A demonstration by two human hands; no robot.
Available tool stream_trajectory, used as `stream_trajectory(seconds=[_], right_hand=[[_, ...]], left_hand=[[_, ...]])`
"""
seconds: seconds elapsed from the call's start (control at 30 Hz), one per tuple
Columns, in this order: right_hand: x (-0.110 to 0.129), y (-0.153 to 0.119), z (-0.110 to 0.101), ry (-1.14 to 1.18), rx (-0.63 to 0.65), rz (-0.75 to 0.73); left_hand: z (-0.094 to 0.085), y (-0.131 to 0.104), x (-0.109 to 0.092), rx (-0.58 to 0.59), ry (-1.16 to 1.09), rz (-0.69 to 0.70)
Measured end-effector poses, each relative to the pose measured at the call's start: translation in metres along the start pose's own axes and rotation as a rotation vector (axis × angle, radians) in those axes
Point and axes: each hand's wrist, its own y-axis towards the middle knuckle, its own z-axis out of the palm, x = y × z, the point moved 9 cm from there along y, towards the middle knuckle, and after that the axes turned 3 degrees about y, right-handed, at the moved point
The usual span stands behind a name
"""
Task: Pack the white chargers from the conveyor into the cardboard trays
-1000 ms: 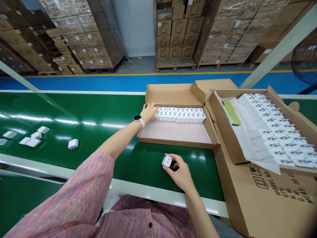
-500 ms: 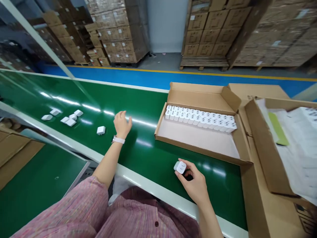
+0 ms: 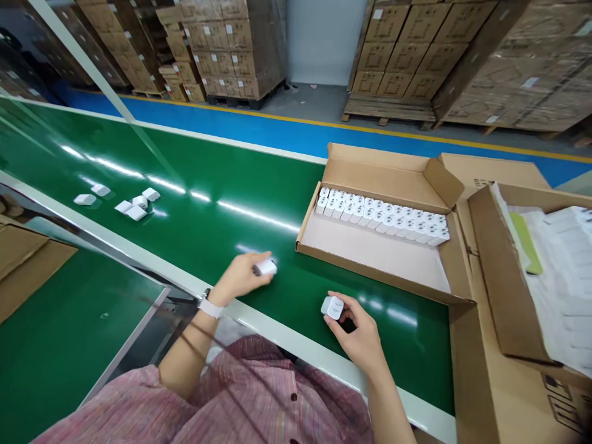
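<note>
My left hand (image 3: 240,275) is closed on a white plug adapter (image 3: 265,267), held over the green belt left of the open carton. Between the thumb and fingers of my right hand (image 3: 358,330) is another white adapter (image 3: 333,307), its marked end face turned up. That hand is just in front of the open cardboard box (image 3: 370,271). Inside the box, two rows of white adapters (image 3: 386,217) stand along the back side, and white lining shows in the front part.
Several loose white adapters (image 3: 136,212) lie far left on the green belt (image 3: 194,160). At the right, a second carton (image 3: 504,296) holds white pieces and a yellow-green item (image 3: 527,243). Stacked boxes (image 3: 231,55) stand behind the blue floor strip.
My left hand has come right and nearer, now gripping an adapter; the single adapter that lay left of it is gone from its spot. My right hand holds its adapter almost unmoved. The view has shifted slightly.
</note>
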Motion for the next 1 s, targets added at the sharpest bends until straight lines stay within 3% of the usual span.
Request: stream_trajectory(seconds=[0.13, 0.27, 0.4, 0.53, 0.73, 0.8, 0.9, 1.0], right_hand=[[0.009, 0.001, 0.018, 0.044, 0.073, -0.050], [0.005, 0.003, 0.021, -0.009, 0.083, -0.052], [-0.005, 0.001, 0.018, 0.030, 0.095, -0.007], [-0.004, 0.000, 0.018, 0.183, 0.099, -0.014], [-0.003, -0.001, -0.012, 0.406, -0.206, -0.004], [0.001, -0.001, -0.011, 0.428, -0.164, -0.028], [0.006, -0.001, 0.005, 0.377, 0.005, -0.048], [0.007, -0.002, 0.004, 0.402, -0.042, -0.068]], left_hand=[[0.062, -0.016, -0.070, 0.149, -0.197, 0.164], [0.086, -0.021, -0.103, 0.316, -0.269, 0.295], [0.088, -0.020, -0.118, 0.393, -0.227, 0.404], [0.092, -0.017, -0.125, 0.358, -0.138, 0.407], [0.076, -0.005, -0.116, 0.201, -0.420, 0.276], [0.069, -0.004, -0.116, 0.175, -0.481, 0.291], [0.064, -0.012, -0.130, 0.198, -0.530, 0.411], [0.063, -0.016, -0.135, 0.185, -0.566, 0.443]])
